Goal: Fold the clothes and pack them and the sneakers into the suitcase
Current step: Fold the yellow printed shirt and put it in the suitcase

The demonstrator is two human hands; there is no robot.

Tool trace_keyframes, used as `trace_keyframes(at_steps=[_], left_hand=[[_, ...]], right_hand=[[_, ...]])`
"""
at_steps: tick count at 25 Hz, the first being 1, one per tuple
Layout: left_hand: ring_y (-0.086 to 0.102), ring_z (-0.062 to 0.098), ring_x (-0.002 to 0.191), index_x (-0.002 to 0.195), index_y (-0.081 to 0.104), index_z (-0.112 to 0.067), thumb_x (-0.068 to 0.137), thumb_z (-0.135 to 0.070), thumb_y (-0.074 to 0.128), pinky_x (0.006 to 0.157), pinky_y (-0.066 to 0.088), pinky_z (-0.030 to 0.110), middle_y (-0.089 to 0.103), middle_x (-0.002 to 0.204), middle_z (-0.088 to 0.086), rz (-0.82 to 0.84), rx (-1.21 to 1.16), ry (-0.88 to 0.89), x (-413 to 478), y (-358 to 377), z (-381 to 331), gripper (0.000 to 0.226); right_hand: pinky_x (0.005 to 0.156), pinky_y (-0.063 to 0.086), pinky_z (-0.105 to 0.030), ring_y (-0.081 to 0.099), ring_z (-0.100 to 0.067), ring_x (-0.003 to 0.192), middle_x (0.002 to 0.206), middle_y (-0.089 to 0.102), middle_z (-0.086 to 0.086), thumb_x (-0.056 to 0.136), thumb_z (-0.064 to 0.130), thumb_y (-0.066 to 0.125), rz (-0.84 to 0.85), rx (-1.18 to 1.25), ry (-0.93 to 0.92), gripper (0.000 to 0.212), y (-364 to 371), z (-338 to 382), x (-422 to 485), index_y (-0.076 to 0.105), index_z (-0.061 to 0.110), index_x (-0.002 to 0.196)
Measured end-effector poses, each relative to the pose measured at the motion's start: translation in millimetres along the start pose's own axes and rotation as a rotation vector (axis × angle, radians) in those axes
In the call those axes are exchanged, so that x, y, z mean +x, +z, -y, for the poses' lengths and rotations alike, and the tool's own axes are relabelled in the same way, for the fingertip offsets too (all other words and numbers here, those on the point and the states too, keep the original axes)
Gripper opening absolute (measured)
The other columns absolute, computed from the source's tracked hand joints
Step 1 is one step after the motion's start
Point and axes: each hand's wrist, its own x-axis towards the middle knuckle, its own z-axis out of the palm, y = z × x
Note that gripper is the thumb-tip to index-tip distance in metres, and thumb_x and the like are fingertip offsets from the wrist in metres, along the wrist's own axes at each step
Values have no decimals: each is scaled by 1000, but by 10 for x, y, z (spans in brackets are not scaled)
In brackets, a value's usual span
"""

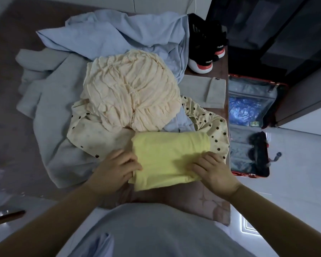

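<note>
Yellow garment (167, 160) is lying folded, left hand (117, 166) and right hand (214, 170) curling fingers (131, 163) round its ends; beside the open suitcase (252, 89), other clothes (130, 93) and sneakers (206, 52) are waiting unpacked.

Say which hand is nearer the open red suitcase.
Right. The right hand holds the folded yellow garment at the end nearest the suitcase; the left hand holds the opposite end.

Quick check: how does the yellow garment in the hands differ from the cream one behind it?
The yellow garment is folded smooth and compact; the cream garment lies crumpled, unfolded. The left hand and right hand hold the yellow garment; no hand touches the cream garment. Both lie on the clothes pile, outside the suitcase.
</note>
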Motion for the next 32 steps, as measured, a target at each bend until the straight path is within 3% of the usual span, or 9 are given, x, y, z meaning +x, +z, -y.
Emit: trace_keyframes(at_steps=[4, 9, 11, 14, 17, 22, 25, 28, 32], left_hand=[[44, 15, 85, 83, 72, -21, 95, -45, 35, 74, 42, 28, 46, 98, -6, -2, 17, -303, -211, 136, -2, 45], [55, 9, 81, 97, 53, -17, 90, -43, 52, 67, 42, 17, 56, 87, -8, -96, -385, -933, 135, -13, -252, 27], [58, 18, 83, 96, 52, -9, 88, -38, 58, 62, 39, 21, 59, 86, 1, -42, -514, -1105, 369, 67, -322, 30], [57, 21, 95, 113, 56, -9, 92, -25, 55, 74, 40, 28, 60, 101, 4, -215, -576, -1061, 603, 123, -330, 26], [54, 20, 103, 126, 50, -10, 94, -20, 51, 83, 40, 29, 58, 112, 5, -253, -440, -1039, 603, 217, -302, 33], [55, 21, 91, 112, 49, -4, 87, -23, 64, 74, 37, 26, 55, 98, 5, -401, -421, -1161, 465, 314, -249, 35], [54, 27, 102, 120, 45, -2, 85, -36, 64, 79, 42, 32, 54, 111, 10, -144, -455, -1204, 376, 393, -306, 53], [54, 29, 108, 121, 47, -5, 84, -43, 62, 86, 44, 38, 57, 115, 9, 0, -550, -1271, 328, 488, -389, 55], [53, 30, 76, 77, 52, -1, 87, -36, 61, 65, 37, 34, 54, 79, 10, -290, -209, -1034, 280, 321, -596, 37]], right_hand=[[97, 40, -36, 55, -18, 92, 99, 63, 3, 68, 28, 46, 270, 52, 104, 51, 20, 98, -53, 49, 25, 118], [99, 31, -34, 46, -23, 115, 127, 49, -2, 86, 37, 49, 61, 193, 294, 45, -171, 177, 276, 46, 25, 128], [112, 16, -39, 29, -28, 135, 147, 35, -6, 92, 51, 34, 198, 119, 352, 54, -89, 177, 445, 32, 29, 141], [114, -9, -40, 0, -26, 145, 158, 0, 2, 79, 71, -5, 512, 97, 503, 73, 59, 121, 555, -1, 41, 146], [115, -9, -43, -5, -24, 145, 157, -4, 6, 78, 72, 4, 586, 155, 572, 74, 108, 44, 578, -5, 43, 145], [109, 23, -40, 33, -27, 130, 141, 39, -2, 82, 55, 58, 259, 556, 904, 74, 64, -72, 493, 30, 22, 142], [102, 31, -37, 36, -26, 124, 132, 41, -5, 69, 51, 74, 377, 571, 1017, 80, 10, -146, 384, 39, 20, 135], [94, 41, -33, 44, -19, 114, 116, 46, 3, 64, 43, 81, 284, 815, 1011, 65, -54, -165, 323, 49, 25, 118], [74, 51, -30, 56, -6, 83, 89, 53, 14, 72, 21, 80, 72, 1045, 1001, 52, -181, -2, 267, 43, 26, 108]])
